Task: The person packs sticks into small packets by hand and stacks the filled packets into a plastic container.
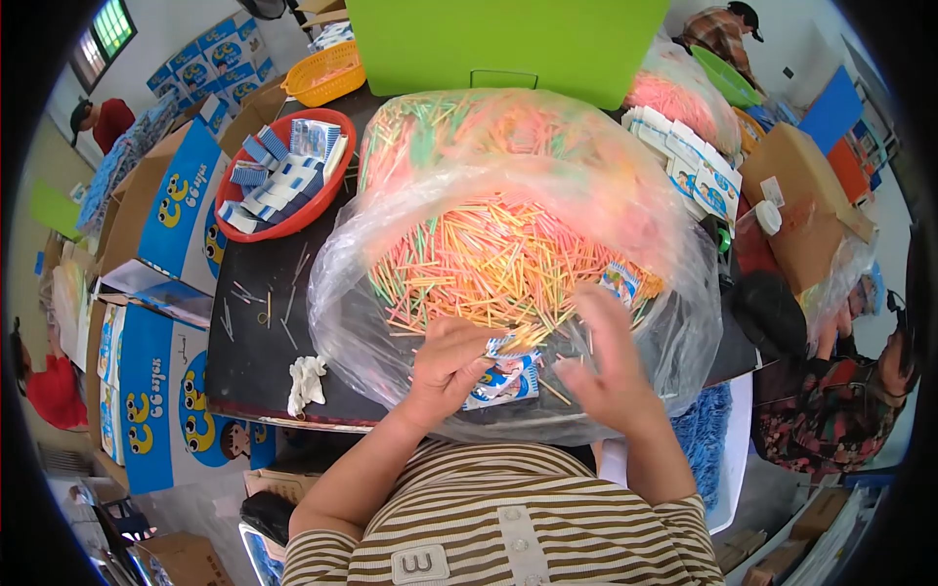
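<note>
A large lime-green panel (508,44) stands at the far side of the dark worktop (239,361), with a yellow plastic basket (327,76) just left of it. Blue printed cardboard cartons (161,400) stand at the left, near a crumpled white cloth (307,384); rightward are a brown cardboard box (796,186) and a person in dark floral clothing (831,420).

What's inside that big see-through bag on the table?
Lots of thin sticks, pink, orange, yellow and green, with a small packet lying on them at the right. Whatever lies beneath the top ones is covered, so I can't tell.
</note>
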A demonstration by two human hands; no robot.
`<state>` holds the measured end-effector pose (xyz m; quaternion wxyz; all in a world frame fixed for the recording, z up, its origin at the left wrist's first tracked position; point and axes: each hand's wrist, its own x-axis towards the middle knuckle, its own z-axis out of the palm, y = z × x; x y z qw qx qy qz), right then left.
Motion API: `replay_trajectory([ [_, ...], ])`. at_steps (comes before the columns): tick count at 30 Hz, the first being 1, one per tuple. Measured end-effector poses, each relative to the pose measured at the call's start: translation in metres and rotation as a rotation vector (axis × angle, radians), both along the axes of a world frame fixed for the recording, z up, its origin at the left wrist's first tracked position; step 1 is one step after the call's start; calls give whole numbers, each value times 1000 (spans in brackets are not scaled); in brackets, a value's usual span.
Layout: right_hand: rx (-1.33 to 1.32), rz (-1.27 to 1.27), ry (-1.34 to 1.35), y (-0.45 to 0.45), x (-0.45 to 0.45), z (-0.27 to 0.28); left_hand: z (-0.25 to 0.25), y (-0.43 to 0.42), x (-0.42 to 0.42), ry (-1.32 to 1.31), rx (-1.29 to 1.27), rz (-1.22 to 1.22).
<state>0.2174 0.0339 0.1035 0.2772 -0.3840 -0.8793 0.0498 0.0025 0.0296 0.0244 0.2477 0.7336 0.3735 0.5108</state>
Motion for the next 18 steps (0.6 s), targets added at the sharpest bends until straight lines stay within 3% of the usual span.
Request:
replay_trajectory([
  [2,-534,-113,409,-12,14,-7,7,2,1,15,90,2],
  [4,-816,-92,470,-28,2,-10,9,5,8,36,186,-67],
  [5,-571,-38,465,-31,-3,-25,10,5,12,35,187,-77],
  [6,-571,-44,464,-31,1,-32,10,3,17,19,111,-100],
  [8,-308,-255,333,-30,19,-42,11,-7,18,-14,-153,-75],
  [9,-257,-329,413,-22,33,-43,5,-10,16,-155,-233,21],
  [10,-432,-421,461,-13,48,-40,-3,-11,14,-295,-310,117],
  [11,-607,-511,507,-4,62,-38,-12,-10,2,-207,-316,158],
  [12,-610,-510,507,4,74,-44,-11,-10,-3,-205,-319,160],
  [14,243,-499,-28,24,82,-57,-5,-10,-11,527,7,84],
  [16,101,-500,127,25,64,-53,-10,-20,0,582,29,140],
  [18,-74,-218,-53,29,31,-47,-11,-23,4,734,-27,-19],
])
